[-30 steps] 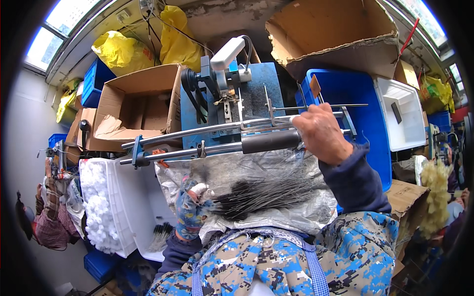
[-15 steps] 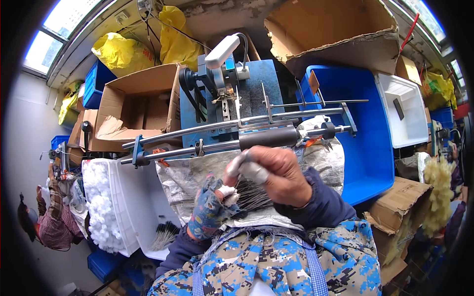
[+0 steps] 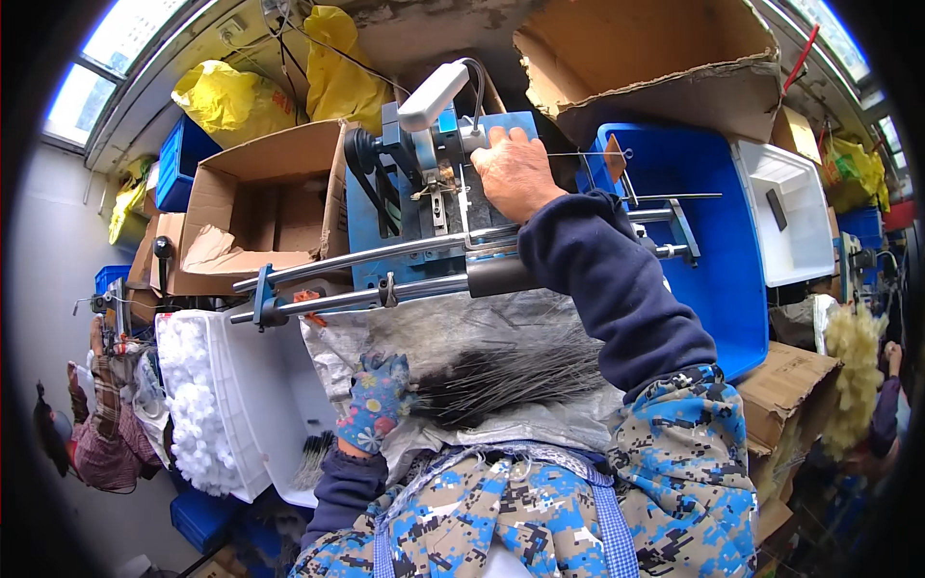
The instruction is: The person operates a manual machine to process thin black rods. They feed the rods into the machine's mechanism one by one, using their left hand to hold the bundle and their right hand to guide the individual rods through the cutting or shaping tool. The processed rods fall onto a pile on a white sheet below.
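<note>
My right hand (image 3: 515, 175) reaches over the blue bench machine (image 3: 371, 246), fingers curled down by its working head. A thin wire (image 3: 588, 154) with a small loop at its far end runs out to the right from these fingers. My left hand (image 3: 374, 400), in a blue flowered glove, rests low at the left end of a pile of thin metal wires (image 3: 511, 376). Its fingertips are hard to make out. The wires lie on a whitish sack cloth (image 3: 337, 337) across my lap, dark at their left end.
Metal rails (image 3: 414, 289) cross in front of the machine. A cardboard box (image 3: 270, 183) stands left, a blue bin (image 3: 723, 337) right. White tubs hold fluffy white pieces (image 3: 198, 405) and dark-tipped wires (image 3: 313, 458). Another person (image 3: 111, 438) sits at far left.
My right hand has left my left hand and gone up and forward to the machine, with the looped wire now stretching rightward from it. My left hand has drawn back left and lower.
</note>
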Tool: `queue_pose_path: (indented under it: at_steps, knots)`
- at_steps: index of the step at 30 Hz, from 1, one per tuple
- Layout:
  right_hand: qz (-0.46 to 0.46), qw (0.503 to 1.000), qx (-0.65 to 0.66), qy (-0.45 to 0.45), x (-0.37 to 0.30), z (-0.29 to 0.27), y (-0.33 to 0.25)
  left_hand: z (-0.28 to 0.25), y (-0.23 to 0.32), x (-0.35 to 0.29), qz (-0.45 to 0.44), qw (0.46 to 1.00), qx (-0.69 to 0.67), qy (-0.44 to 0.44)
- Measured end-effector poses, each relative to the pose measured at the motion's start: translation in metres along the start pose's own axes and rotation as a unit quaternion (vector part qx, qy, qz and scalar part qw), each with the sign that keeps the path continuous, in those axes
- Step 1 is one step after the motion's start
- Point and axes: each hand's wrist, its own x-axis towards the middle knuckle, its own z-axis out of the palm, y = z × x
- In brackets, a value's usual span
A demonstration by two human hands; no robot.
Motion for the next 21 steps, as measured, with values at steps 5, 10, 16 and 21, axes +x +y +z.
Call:
queue_pose_path:
  at_steps: [5, 10, 16, 21]
  knots:
    - [-0.021, 0.999, 0.019, 0.030, -0.001, 0.014, -0.001, 0.000, -0.007, -0.001, -0.012, 0.995, -0.061, 0.081]
    - [-0.040, 0.998, 0.037, 0.017, -0.002, 0.013, 0.002, -0.015, 0.012, 0.011, -0.014, 0.981, -0.156, 0.114]
    - [-0.043, 0.998, 0.027, 0.041, -0.003, 0.016, 0.000, -0.028, 0.028, 0.018, 0.039, 0.981, -0.128, 0.143]
    - [-0.043, 0.998, 0.012, 0.046, -0.002, 0.016, 0.000, -0.025, 0.028, 0.017, 0.023, 0.982, -0.139, 0.128]
